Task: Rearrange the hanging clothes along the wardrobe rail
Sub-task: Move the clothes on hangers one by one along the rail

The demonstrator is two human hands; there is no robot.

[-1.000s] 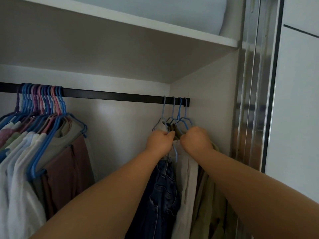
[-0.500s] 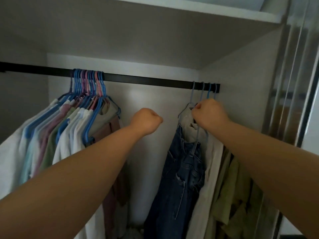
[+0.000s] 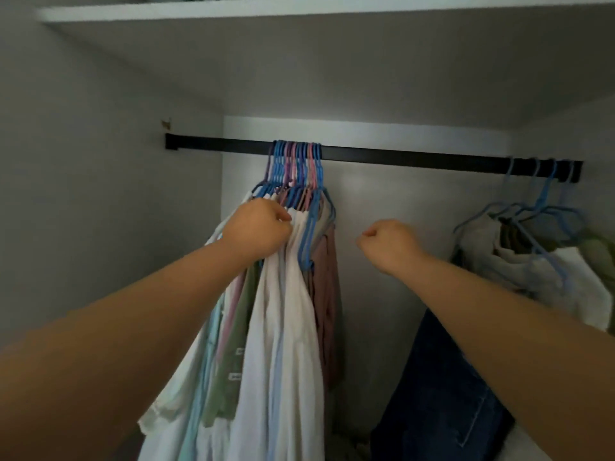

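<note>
While my left hand (image 3: 255, 227) curls its grip into the shoulders of the packed bunch of clothes (image 3: 266, 327), those garments hang from blue and pink hangers (image 3: 296, 168) crowded together left of the middle of the black rail (image 3: 399, 158). My right hand (image 3: 387, 242) is a closed fist holding nothing, in the bare gap between the two groups. A smaller group of clothes (image 3: 532, 261) hangs at the rail's right end, dark jeans (image 3: 439, 387) beneath it. A white shelf (image 3: 299, 11) runs above.

Packed clothes (image 3: 283, 294) at rail (image 3: 399, 158) centre-left, smaller bunch (image 3: 532, 261) far right, shelf (image 3: 299, 10) above.
</note>
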